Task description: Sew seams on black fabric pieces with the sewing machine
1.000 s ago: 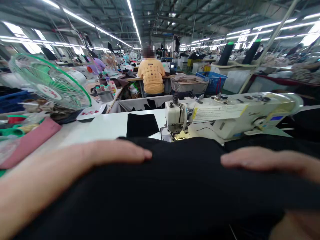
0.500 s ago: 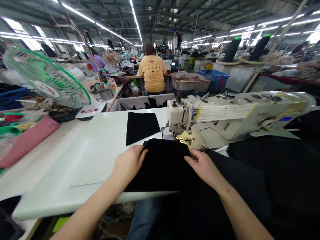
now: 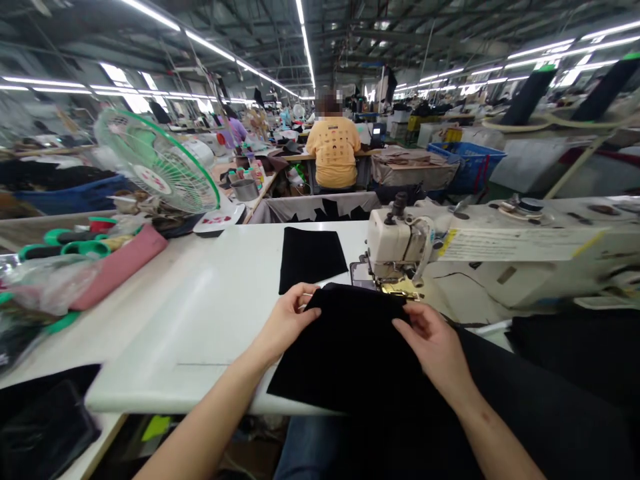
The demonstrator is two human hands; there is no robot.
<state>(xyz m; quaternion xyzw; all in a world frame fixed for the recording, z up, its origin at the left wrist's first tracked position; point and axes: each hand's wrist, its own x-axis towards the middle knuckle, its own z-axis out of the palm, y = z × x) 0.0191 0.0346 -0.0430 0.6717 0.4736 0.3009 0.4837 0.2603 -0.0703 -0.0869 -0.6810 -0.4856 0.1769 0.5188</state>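
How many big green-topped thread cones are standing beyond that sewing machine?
2. One dark cone stands beyond the sewing machine, at upper right; the other cone is right of it, near the picture's edge. More may be out of view.

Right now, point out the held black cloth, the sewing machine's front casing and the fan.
Held black cloth (image 3: 355, 350): head view, middle of its upper face.
Sewing machine's front casing (image 3: 389, 241): head view, middle of its pale face.
Fan (image 3: 151, 179): head view, hub of its guard.
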